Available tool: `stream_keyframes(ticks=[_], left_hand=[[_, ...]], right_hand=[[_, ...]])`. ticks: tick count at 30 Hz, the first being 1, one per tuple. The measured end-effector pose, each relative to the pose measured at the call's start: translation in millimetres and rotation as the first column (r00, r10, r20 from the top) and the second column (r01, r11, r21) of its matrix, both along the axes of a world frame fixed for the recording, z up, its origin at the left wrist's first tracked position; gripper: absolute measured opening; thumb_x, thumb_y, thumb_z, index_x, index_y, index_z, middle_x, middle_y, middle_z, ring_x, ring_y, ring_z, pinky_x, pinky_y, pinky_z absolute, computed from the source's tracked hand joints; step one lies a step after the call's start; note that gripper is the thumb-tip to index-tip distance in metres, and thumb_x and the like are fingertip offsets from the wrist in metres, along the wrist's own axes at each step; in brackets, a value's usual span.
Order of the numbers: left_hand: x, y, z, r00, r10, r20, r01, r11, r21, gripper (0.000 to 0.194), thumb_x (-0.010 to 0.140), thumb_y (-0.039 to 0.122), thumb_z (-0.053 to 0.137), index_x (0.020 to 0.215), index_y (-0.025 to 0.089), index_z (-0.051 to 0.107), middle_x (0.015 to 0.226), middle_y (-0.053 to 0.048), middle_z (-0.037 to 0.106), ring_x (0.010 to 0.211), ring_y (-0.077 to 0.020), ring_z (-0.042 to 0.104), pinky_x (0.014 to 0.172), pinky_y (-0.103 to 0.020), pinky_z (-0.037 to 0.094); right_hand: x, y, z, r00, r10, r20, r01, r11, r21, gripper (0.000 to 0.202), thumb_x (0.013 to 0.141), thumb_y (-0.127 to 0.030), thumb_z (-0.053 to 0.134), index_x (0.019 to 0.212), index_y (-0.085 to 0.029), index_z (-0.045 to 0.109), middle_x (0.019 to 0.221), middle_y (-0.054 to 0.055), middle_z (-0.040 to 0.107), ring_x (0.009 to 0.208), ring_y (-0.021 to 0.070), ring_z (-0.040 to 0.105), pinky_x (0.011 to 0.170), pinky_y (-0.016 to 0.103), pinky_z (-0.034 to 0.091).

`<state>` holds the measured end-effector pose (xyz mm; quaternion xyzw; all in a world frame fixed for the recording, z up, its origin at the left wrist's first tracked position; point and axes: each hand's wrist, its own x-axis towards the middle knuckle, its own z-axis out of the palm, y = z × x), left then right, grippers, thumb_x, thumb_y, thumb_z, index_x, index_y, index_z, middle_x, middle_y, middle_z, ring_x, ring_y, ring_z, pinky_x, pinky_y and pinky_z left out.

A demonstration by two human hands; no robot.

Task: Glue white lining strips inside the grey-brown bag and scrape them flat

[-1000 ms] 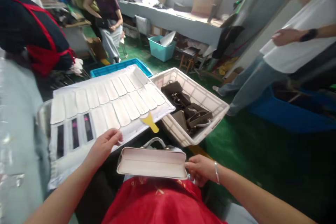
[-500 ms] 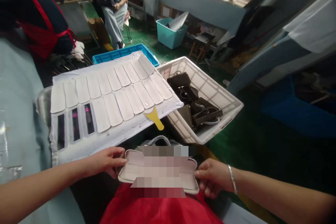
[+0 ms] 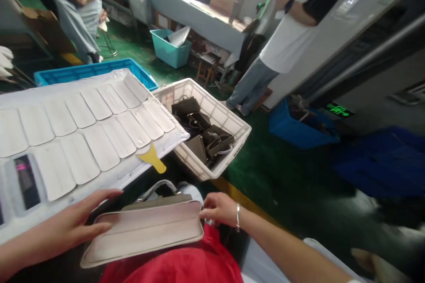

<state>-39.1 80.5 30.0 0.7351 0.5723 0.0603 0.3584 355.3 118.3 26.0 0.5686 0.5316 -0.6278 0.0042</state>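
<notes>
An olive handbag [image 3: 162, 201] with a grey top handle lies across my red-covered lap, its pale pinkish lining [image 3: 149, 230] facing up. My right hand [image 3: 221, 208] pinches the bag's right end near the lining's edge. Over the left end, my left hand [image 3: 81, 221] is spread, fingers apart, the thumb touching or just above the lining. Rows of pale rounded panels [image 3: 88, 146] cover a white board [image 3: 133, 174] ahead and left. A yellow scraper [image 3: 154, 159] sticks out from the board's front edge.
Several dark olive handbags [image 3: 215, 141] fill part of a white crate [image 3: 229, 115] beyond the board. Behind stand a blue crate [image 3: 99, 70] and a turquoise tub [image 3: 172, 53]. One person [image 3: 282, 44] stands at the right, another [image 3: 76, 9] at the far left.
My view has swung right. The lining, with both ends folded up before, now lies spread out longer. My left hand has opened from its grip; my right hand still grips the right end.
</notes>
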Motion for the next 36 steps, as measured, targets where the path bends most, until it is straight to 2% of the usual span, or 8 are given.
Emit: stream_keyframes(ticks=[3,7,9,14,18,21,26,36], left_hand=[[60,19,22.6,0.984,-0.138,0.109,0.133,0.99,0.048,0.051,0.082,0.041,0.052,0.131,0.029,0.043,0.132,-0.002,0.052,0.115,-0.0243,0.052,0.097,-0.031,0.042],[135,36,26.8,0.888,-0.396,0.233,0.392,0.918,0.067,0.033,0.086,0.026,0.045,0.115,0.021,0.059,0.109,-0.006,0.066,0.093,-0.019,0.062,0.081,-0.024,0.047],[150,39,21.7,0.871,-0.428,0.241,0.421,0.903,0.083,0.029,0.086,0.023,0.044,0.106,0.019,0.064,0.096,-0.005,0.07,0.082,-0.0172,0.064,0.073,-0.022,0.047],[143,34,13.7,0.851,-0.427,0.305,0.422,0.903,0.087,0.031,0.087,0.021,0.042,0.107,0.02,0.066,0.093,-0.005,0.071,0.08,-0.0155,0.064,0.071,-0.02,0.046],[140,37,13.2,0.871,-0.345,0.351,0.374,0.927,-0.017,0.031,0.083,0.018,0.046,0.105,0.021,0.067,0.094,-0.002,0.071,0.081,-0.0145,0.064,0.072,-0.018,0.045],[145,43,15.5,0.897,-0.309,0.316,0.348,0.935,-0.074,0.03,0.077,0.014,0.049,0.097,0.019,0.07,0.088,-0.001,0.072,0.077,-0.0148,0.064,0.068,-0.018,0.045],[148,41,15.4,0.864,-0.443,0.241,0.442,0.895,0.06,0.037,0.075,0.006,0.044,0.097,0.019,0.07,0.09,-0.004,0.071,0.079,-0.0158,0.065,0.07,-0.02,0.046],[141,30,4.5,0.811,-0.582,0.059,0.57,0.809,0.145,0.044,0.082,0.006,0.04,0.123,0.016,0.055,0.125,-0.01,0.058,0.11,-0.0208,0.057,0.094,-0.03,0.046]], right_hand=[[2,-7,2.8,0.999,0.005,-0.036,0.015,0.85,0.527,0.053,0.063,-0.035,0.077,0.106,-0.015,0.054,0.085,0.004,0.066,0.069,0.015,0.063,0.065,0.026,0.052],[-11,-14,1.9,0.979,0.193,-0.065,-0.064,0.594,0.802,0.037,0.075,-0.026,0.067,0.11,-0.017,0.057,0.098,0.007,0.065,0.083,0.0155,0.063,0.077,0.027,0.05],[-17,-16,-0.2,0.964,0.265,0.038,-0.164,0.474,0.865,0.017,0.084,-0.024,0.055,0.098,-0.018,0.062,0.091,0.006,0.066,0.082,0.0154,0.063,0.076,0.026,0.05],[-20,-16,-4.6,0.946,0.282,0.16,-0.25,0.32,0.914,0.025,0.092,-0.023,0.041,0.087,-0.017,0.065,0.083,0.006,0.066,0.073,0.0127,0.062,0.067,0.02,0.048],[-17,-13,-5.0,0.923,0.329,0.199,-0.295,0.274,0.915,0.027,0.093,-0.025,0.039,0.086,-0.017,0.064,0.081,0.005,0.067,0.072,0.0123,0.061,0.065,0.02,0.047],[-15,-10,-3.7,0.917,0.361,0.169,-0.292,0.32,0.901,0.028,0.093,-0.025,0.038,0.088,-0.017,0.064,0.084,0.006,0.067,0.074,0.0127,0.061,0.068,0.021,0.047],[-13,-11,-2.5,0.908,0.383,0.168,-0.32,0.377,0.869,0.028,0.094,-0.025,0.035,0.092,-0.017,0.062,0.088,0.007,0.066,0.079,0.0143,0.061,0.072,0.024,0.048],[-20,-12,4.1,0.78,0.452,0.432,-0.564,0.207,0.8,0.025,0.089,-0.02,0.039,0.083,-0.015,0.062,0.082,0.009,0.065,0.073,0.0175,0.059,0.064,0.028,0.045]])
